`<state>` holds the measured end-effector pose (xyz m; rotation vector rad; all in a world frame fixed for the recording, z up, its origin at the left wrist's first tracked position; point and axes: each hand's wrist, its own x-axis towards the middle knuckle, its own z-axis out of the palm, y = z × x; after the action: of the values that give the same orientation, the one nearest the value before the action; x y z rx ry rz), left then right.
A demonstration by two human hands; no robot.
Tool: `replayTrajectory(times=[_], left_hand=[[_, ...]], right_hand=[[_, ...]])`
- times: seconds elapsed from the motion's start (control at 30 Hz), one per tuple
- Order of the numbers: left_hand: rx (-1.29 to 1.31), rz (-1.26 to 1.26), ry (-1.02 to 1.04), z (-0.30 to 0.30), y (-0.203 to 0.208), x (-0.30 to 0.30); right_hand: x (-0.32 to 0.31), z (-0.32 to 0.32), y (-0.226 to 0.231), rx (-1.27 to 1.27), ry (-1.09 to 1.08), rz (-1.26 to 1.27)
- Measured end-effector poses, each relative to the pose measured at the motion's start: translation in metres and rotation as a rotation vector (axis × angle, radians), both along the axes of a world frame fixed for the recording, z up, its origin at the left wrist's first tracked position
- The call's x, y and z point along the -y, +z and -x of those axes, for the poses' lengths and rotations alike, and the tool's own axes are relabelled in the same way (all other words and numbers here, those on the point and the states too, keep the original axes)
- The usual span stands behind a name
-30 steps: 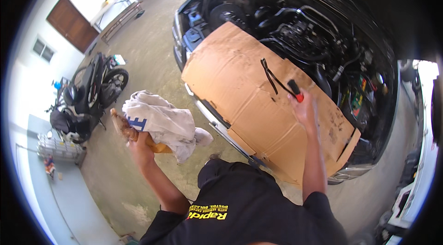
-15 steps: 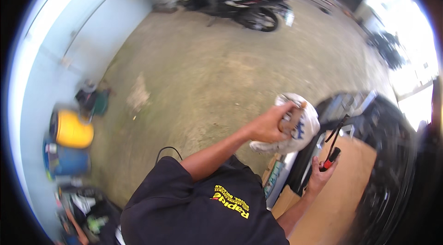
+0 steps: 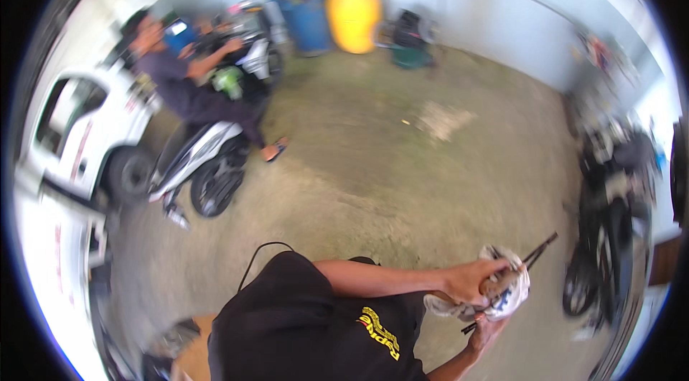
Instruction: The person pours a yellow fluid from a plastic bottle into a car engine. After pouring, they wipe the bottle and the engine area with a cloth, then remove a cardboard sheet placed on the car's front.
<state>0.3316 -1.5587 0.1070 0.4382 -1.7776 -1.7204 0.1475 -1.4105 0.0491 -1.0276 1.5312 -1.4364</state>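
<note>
My left hand point(image 3: 468, 282) is closed on a bunched white cloth point(image 3: 515, 296) with a blue mark, held out at the lower right. Just below it, my right hand point(image 3: 488, 333) is closed against the cloth's underside. A thin dark rod-like tool point(image 3: 542, 249) sticks out past the cloth's upper right side. A short dark end shows near the right hand's fingers. The tool's middle is hidden by the cloth and hands, and blur hides its exact kind.
A person point(image 3: 169, 68) sits on a white and black scooter point(image 3: 208, 165) at left, near a white vehicle point(image 3: 75, 126). Blue point(image 3: 305, 18) and yellow point(image 3: 353, 18) drums stand along the wall. A dark motorcycle point(image 3: 603, 223) is parked at right; concrete floor point(image 3: 344, 137) lies between.
My view has swung left, away from the cardboard-covered black vehicle part. My hands, apart before, are now together, with the cloth against the dark tool from my right hand.
</note>
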Motion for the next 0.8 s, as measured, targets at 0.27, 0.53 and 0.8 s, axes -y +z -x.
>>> replayTrajectory(times=[0.27, 0.53, 0.8], left_hand=[[0.064, 0.088, 0.351, 0.064, -0.009, 0.12], [0.091, -0.219, 0.52, 0.098, 0.026, 0.273], [0.069, -0.057, 1.02, 0.058, -0.032, 0.454]], right_hand=[[0.201, 0.091, 0.022, -0.089, 0.258, 0.009], [0.442, 0.164, 0.065, -0.071, 0.56, -0.009], [0.69, 0.097, 0.004, -0.046, 0.786, 0.024]])
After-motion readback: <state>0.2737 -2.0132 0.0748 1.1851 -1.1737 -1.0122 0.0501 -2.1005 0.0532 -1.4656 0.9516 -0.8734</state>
